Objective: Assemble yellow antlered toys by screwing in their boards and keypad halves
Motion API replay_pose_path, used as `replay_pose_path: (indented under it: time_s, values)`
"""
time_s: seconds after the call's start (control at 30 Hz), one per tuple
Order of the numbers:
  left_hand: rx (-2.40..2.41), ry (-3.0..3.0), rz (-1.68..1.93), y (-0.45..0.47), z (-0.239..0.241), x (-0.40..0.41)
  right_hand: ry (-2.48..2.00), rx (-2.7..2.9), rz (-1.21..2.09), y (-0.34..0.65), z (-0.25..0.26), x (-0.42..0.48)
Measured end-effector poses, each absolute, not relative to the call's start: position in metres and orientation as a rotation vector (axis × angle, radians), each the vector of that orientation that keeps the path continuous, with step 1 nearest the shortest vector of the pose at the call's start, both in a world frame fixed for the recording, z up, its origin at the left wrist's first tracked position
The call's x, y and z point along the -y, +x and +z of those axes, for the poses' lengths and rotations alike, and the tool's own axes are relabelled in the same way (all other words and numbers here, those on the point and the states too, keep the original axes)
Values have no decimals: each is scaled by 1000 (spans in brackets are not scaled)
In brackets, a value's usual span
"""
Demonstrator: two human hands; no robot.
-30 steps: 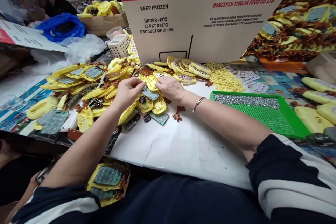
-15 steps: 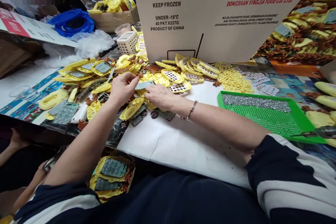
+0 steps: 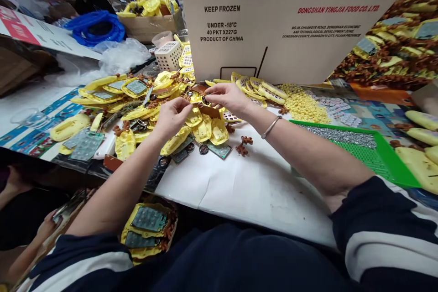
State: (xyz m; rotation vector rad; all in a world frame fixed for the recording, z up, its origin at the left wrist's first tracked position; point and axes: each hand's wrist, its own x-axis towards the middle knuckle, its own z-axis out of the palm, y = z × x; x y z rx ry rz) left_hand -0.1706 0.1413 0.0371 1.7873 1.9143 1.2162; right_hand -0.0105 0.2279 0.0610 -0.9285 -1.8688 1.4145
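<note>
1. Our left hand (image 3: 175, 117) bends its fingers in toward the thumb, near the yellow shells (image 3: 202, 129); we cannot tell whether its tips grip anything.
2. The brown board (image 3: 210, 110) lies between our two hands, above those shells; we judge it best steadied by its edges, with light pressure.
3. Our right hand (image 3: 228, 99) curves its fingers over a black round part (image 3: 205, 100); the tips seem to touch it, but we cannot tell if they grip; small finger movements probably serve better than wrist swings.
4. The white tabletop (image 3: 232, 185) gives us room toward our body; a brown branched part (image 3: 244, 146) sits on it.
5. The carton (image 3: 270, 20) walls off forward reach; our right forearm crosses before the green tray (image 3: 394, 157), so we should mind its rim.
</note>
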Motion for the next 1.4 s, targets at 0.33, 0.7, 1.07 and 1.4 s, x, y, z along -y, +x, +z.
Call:
replay_pose_path:
  time_s: [0.33,0.7,1.07,1.4]
  values:
    - [-2147,2222,753,-164,19,-148,-942,2260,728,-4,59,-235]
    - [-2097,2267,763,-163,10,-148,-800,2892,-162,5,38,-225]
    - [-2019,2223,984,-174,15,-136,-789,2465,197,9,60,-233]
    - [-1858,2115,1106,-162,36,-117,-743,2049,709,47,114,-199]
